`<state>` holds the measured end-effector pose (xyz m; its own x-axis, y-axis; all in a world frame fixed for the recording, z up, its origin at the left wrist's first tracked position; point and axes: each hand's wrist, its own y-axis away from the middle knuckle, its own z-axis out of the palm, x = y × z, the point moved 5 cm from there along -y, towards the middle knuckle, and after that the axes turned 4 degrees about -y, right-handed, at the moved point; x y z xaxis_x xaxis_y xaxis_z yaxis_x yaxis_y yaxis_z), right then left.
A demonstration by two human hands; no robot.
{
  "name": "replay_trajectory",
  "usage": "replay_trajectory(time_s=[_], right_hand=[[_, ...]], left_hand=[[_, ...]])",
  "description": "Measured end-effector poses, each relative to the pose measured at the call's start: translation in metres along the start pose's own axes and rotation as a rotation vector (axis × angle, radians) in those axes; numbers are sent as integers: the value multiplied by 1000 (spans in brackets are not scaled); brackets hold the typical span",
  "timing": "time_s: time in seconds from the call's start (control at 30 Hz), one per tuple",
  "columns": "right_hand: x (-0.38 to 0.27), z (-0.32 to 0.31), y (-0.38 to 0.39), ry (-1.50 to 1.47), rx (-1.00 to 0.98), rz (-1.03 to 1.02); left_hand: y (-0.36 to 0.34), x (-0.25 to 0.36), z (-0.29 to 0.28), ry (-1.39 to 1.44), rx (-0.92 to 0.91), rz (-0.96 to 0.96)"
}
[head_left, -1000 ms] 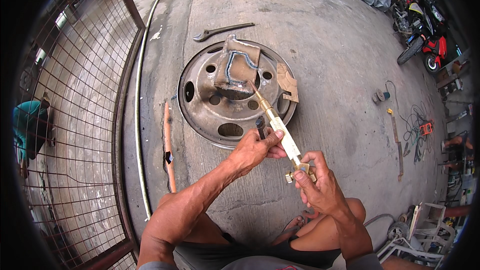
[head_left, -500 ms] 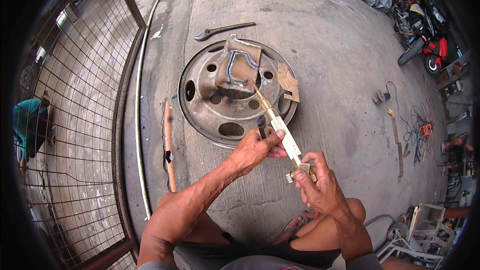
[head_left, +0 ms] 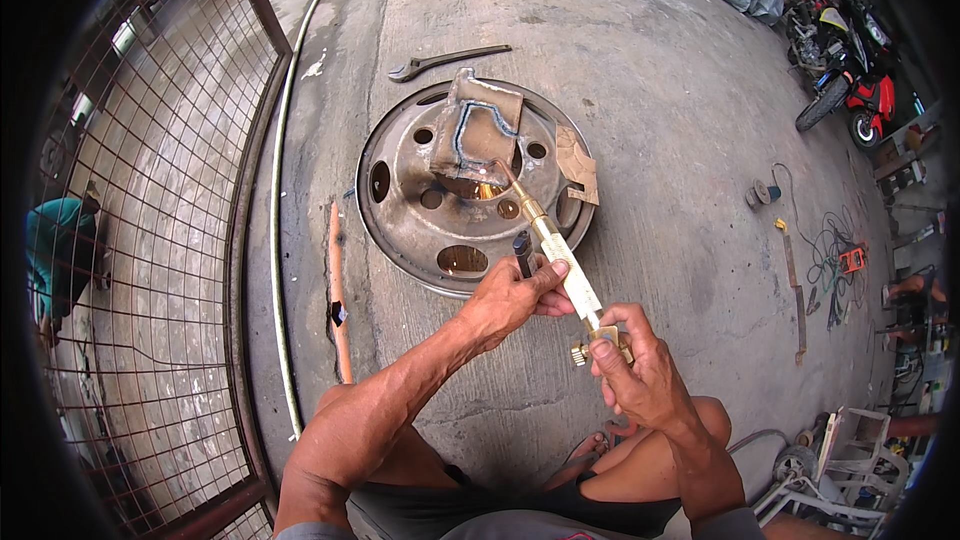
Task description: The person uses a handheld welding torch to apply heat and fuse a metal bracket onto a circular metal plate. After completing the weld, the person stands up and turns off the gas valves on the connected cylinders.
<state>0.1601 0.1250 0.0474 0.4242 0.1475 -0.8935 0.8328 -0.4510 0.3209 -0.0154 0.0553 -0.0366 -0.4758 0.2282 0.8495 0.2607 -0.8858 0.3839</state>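
My left hand [head_left: 510, 300] is closed round the torch's pale-and-brass body [head_left: 578, 292] and also holds a short black object [head_left: 523, 252]. My right hand [head_left: 640, 375] grips the torch's rear end at the valve knobs. Its tip reaches the lower edge of a bent metal piece [head_left: 480, 125], marked with a blue line, lying on a round steel wheel rim [head_left: 390, 235]. Orange sparks show through the rim's holes below the piece. Cardboard [head_left: 575, 165] lies on the rim's right side, and an adjustable wrench [head_left: 455, 58] beyond it on the concrete.
A mesh gate [head_left: 150, 290] runs along the left, with a crouching person in teal [head_left: 62, 250] beyond it. A hose [head_left: 280, 240] and long copper-coloured piece [head_left: 336, 240] lie left. Motorbikes [head_left: 865, 100], cables [head_left: 830, 270], tools and a white frame [head_left: 840, 460] stand or lie right.
Orange sparks have appeared beneath the metal piece, in the rim's openings. My hands and the torch have stayed almost still.
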Motion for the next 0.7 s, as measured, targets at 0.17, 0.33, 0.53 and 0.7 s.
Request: replay_trajectory(time_s=[0.17,0.33,0.53,0.7], right_hand=[[-4,0,1,-9,-8,24],[-3,0,1,15,-7,33],[2,0,0,-9,-12,26],[3,1,-1,-16,11,2]], left_hand=[[0,-1,-1,7,-12,-23],[1,1,-1,-12,-12,-30],[2,3,0,-13,-18,-27],[2,2,0,-16,7,18]])
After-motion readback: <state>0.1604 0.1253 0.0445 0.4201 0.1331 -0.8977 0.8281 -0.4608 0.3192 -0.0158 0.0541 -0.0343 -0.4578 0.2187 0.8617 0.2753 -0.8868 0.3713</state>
